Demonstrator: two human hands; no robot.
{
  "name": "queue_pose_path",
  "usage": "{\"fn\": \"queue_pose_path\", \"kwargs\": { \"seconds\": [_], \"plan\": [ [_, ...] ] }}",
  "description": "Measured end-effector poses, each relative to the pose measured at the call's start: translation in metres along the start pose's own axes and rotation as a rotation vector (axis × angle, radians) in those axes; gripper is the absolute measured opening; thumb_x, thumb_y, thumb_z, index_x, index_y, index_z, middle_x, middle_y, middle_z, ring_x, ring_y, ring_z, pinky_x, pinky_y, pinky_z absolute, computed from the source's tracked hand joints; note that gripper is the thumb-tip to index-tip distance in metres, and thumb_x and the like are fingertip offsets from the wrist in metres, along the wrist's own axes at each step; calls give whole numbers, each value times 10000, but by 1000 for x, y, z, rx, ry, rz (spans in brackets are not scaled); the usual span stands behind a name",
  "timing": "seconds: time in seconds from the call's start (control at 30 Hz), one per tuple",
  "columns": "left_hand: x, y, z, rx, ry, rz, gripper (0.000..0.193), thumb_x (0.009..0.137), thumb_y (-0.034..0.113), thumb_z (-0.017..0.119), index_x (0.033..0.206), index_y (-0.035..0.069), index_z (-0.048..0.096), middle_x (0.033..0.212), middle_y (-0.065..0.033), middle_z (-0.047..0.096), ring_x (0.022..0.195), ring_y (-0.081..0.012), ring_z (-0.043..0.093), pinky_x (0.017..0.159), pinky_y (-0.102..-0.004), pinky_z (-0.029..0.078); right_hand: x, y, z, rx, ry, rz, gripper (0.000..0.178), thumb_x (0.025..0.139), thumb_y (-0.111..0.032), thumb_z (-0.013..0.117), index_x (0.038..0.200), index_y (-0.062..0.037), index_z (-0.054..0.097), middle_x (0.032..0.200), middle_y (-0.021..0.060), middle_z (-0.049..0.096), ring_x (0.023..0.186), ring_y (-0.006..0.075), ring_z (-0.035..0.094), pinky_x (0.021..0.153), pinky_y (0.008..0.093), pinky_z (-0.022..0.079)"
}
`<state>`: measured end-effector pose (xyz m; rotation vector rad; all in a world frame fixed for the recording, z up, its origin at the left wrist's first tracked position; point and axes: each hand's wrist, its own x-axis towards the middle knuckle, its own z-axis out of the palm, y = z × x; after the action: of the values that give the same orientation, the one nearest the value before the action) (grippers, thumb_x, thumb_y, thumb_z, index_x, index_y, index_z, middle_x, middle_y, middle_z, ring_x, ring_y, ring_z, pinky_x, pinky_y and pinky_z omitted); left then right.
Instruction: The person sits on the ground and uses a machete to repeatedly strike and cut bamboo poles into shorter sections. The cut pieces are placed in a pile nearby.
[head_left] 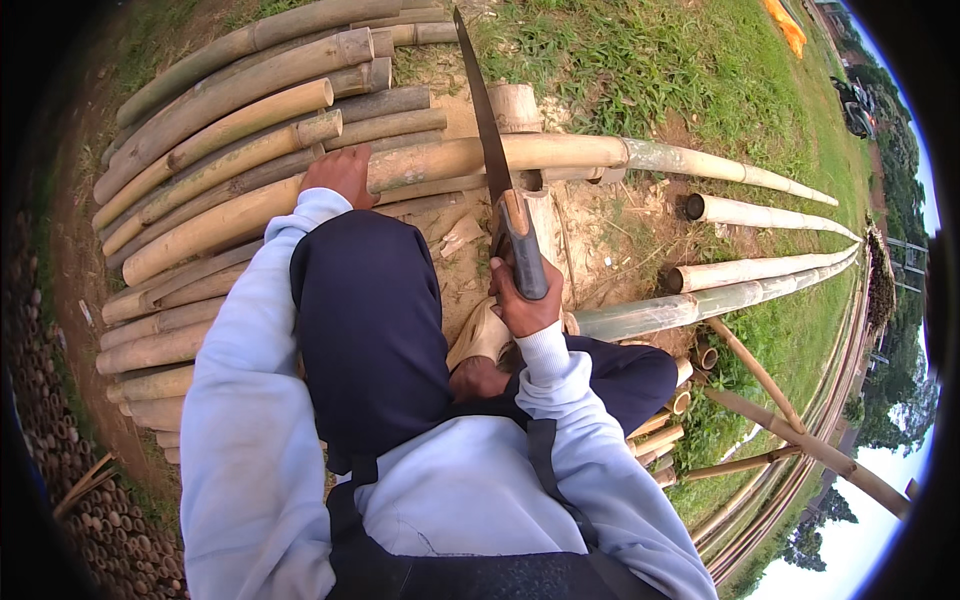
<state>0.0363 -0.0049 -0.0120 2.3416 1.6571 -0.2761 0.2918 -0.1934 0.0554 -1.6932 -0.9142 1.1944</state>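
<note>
My right hand is closed round the handle of a handsaw. The saw's long dark blade points away from me and crosses the long bamboo pole. Whether the teeth touch the pole's wall I cannot tell. Left of the blade, my left hand grips the same pole from above, its fingertips hidden on the far side. Beneath the pole near the blade stand short wooden stumps. My bent knees are on the near side, with a bare foot below the saw handle.
Several cut bamboo lengths lie side by side at the left. To the right, more long poles stretch across the grass. A bamboo frame stands at the lower right. Many stacked bamboo ends show at the lower left. A motorcycle is far off.
</note>
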Motion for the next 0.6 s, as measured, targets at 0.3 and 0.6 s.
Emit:
{"fn": "queue_pose_path", "kwargs": {
  "seconds": [0.3,0.6],
  "plan": [
    [5,-2,0,16,-63,-13,675,757,401,822,1302,106,553,1189,-194,698,1106,-401,671,976,-506,520,-111,18,-36,-140,18,-40,162,891,-37,738,1022,28,671,784,70,666,721,116,592,702,290,510],
    [14,4,-7,29,21,17,649,764,411,826,1266,103,554,1180,-176,695,1114,-390,668,960,-478,534,-20,19,-19,-30,77,-108,126,907,-67,735,936,36,668,724,28,627,681,86,526,626,292,460]
  ]
}}
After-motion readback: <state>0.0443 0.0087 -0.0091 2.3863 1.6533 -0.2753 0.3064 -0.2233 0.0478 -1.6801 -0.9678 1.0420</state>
